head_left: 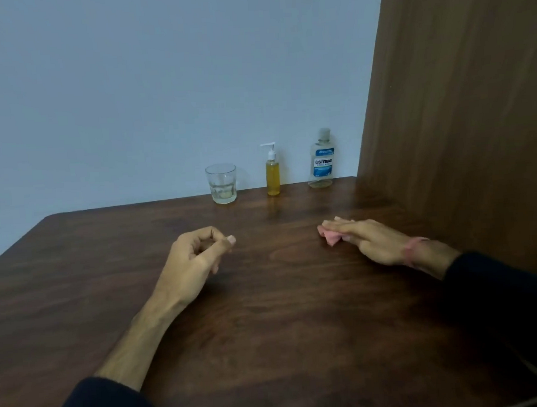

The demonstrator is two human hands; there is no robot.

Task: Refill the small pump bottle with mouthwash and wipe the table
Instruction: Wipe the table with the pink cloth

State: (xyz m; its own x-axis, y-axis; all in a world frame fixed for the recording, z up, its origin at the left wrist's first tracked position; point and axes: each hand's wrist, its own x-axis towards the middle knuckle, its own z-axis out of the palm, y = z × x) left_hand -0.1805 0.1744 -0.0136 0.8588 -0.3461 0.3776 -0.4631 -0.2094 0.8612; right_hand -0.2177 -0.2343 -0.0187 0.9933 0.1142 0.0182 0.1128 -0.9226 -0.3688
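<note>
Head view: the right hand (368, 240) presses a pink cloth (330, 236) flat under straight fingers on the table (266, 312); the left hand (195, 257) is loosely curled, holding nothing. A far sweep could topple the pump bottle (272, 172), mouthwash bottle (320, 160) or glass (221, 183) at the far edge.

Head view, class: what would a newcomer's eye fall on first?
The right hand presses a pink cloth flat on the dark wooden table, while the left hand hovers loosely curled, holding nothing. Along the far edge stand a clear glass tumbler, a small pump bottle of yellow liquid and a nearly empty mouthwash bottle.
</note>
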